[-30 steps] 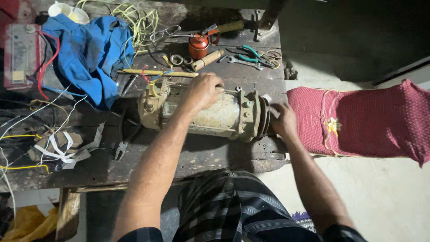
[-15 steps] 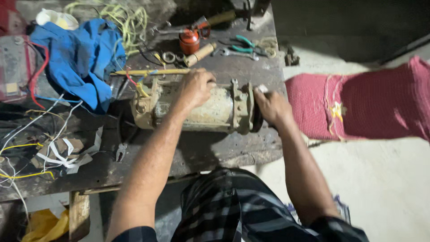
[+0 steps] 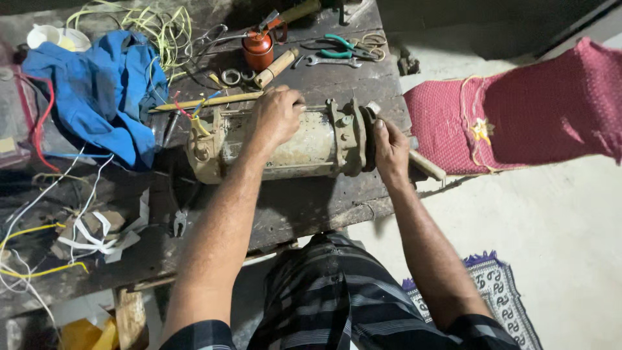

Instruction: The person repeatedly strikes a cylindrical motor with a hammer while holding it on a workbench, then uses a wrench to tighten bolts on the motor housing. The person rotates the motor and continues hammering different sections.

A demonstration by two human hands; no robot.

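My left hand [image 3: 277, 116] presses atop the dirty motor housing [image 3: 304, 144] on the table [image 3: 324, 201]; my right hand [image 3: 390, 148] grips its end flange.

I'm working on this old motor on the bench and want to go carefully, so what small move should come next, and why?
Probably keep the left hand pressing on the motor housing while the right hand eases the end cover a little. The housing lies on its side and could roll, the cover sits close to the workbench's right edge, and the right hand's fingers already wrap it.
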